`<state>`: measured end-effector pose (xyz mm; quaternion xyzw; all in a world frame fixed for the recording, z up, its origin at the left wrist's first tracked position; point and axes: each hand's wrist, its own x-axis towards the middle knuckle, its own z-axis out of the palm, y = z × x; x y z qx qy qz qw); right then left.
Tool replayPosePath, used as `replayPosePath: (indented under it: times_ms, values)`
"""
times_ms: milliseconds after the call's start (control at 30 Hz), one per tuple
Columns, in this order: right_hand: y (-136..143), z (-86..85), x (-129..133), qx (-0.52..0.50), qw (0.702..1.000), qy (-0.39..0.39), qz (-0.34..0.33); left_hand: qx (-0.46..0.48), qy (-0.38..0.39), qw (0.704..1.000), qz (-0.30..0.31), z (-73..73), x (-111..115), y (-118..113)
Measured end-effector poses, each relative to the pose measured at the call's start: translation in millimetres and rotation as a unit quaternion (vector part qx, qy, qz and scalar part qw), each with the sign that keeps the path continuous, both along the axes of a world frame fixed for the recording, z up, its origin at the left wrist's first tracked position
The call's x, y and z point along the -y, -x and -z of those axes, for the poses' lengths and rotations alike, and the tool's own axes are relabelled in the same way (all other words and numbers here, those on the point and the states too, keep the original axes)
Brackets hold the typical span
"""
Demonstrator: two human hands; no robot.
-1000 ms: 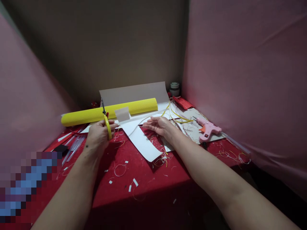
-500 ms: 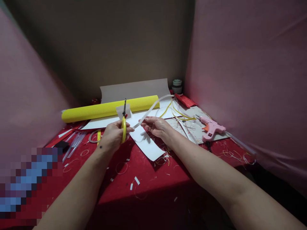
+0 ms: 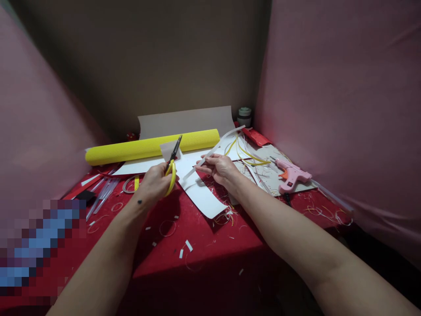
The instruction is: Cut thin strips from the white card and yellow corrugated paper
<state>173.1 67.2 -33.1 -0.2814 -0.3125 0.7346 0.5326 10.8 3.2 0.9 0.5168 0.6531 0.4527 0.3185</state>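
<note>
My left hand (image 3: 155, 181) is closed round yellow-handled scissors (image 3: 171, 175), whose dark blades point up and away. Pinched in the fingers of my right hand (image 3: 221, 169) is a narrow white paper strip (image 3: 226, 138). One end of the strip hangs towards the scissors, and the other arcs off to the back right. Beneath my hands a wider white paper piece (image 3: 205, 199) lies slanted on the red cloth. Part of it curls up behind the scissors' blades.
A yellow corrugated roll (image 3: 151, 147) lies across white sheets at the back. To the right, a pink glue gun (image 3: 292, 175) rests on a grey board (image 3: 305, 189). Clear glue sticks (image 3: 105, 195) and a tape ring (image 3: 128, 185) lie left. Paper scraps dot the red cloth (image 3: 210, 245).
My left hand has come away from the strip's near end, and the scissors have tilted to the right. My right hand still holds the strip, which has shifted slightly.
</note>
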Motion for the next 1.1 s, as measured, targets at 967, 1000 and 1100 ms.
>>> replayPosePath:
  times_ms: [967, 1000, 1100]
  values:
    - [0, 1.3, 1, 0.007, 0.998, -0.042, 0.047, -0.53, 0.08, 0.834, 0.131, 15.2, 3, -13]
    - [0, 1.5, 2, 0.007, 0.998, -0.046, 0.047, -0.534, 0.081, 0.831, 0.129, 15.4, 3, -12]
    - [0, 1.6, 2, 0.007, 0.998, -0.049, 0.05, -0.56, 0.087, 0.813, 0.133, 14.8, 4, -12]
